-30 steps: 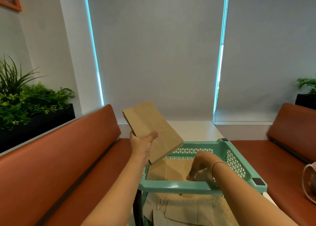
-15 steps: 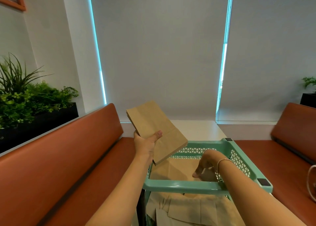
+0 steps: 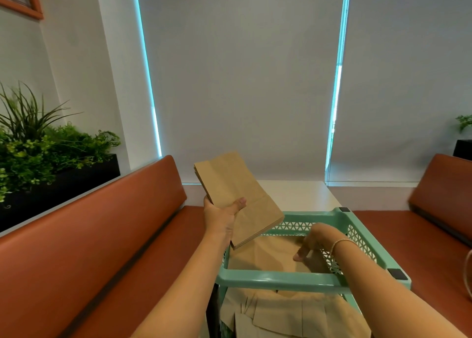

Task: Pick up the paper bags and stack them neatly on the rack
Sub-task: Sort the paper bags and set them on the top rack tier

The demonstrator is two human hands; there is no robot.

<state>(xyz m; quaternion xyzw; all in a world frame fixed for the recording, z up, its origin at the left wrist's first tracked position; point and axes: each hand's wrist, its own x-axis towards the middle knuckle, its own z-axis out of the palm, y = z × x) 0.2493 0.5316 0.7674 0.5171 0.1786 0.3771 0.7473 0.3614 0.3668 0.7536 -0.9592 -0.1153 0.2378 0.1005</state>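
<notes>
Head view looks down over both forearms at a mint-green rack [image 3: 281, 279] standing between two orange benches [image 3: 102, 248]. Left hand [image 3: 224, 213] holds a flat stack of brown paper bags [image 3: 235, 197] above the rack's far-left corner, thumb pressed across the top face and fingers hidden underneath, so the grip is closed on the stack. The stack is tilted, its long axis running from the upper left, over the left bench's seat, down to the lower right, where its near end overhangs the rack's left rim. Its folded bottom flap sits toward the lower-right end.

Right hand [image 3: 310, 243] reaches over the near rim into the top tray, fingers curled downward with the tips at or just above a bag [image 3: 260, 254] lying flat on the tray floor; whether it pinches that bag I cannot tell. A thin bracelet [image 3: 341, 243] circles the right wrist.

More bags [image 3: 281, 314] lie loosely overlapped on the tier beneath the near rim.
</notes>
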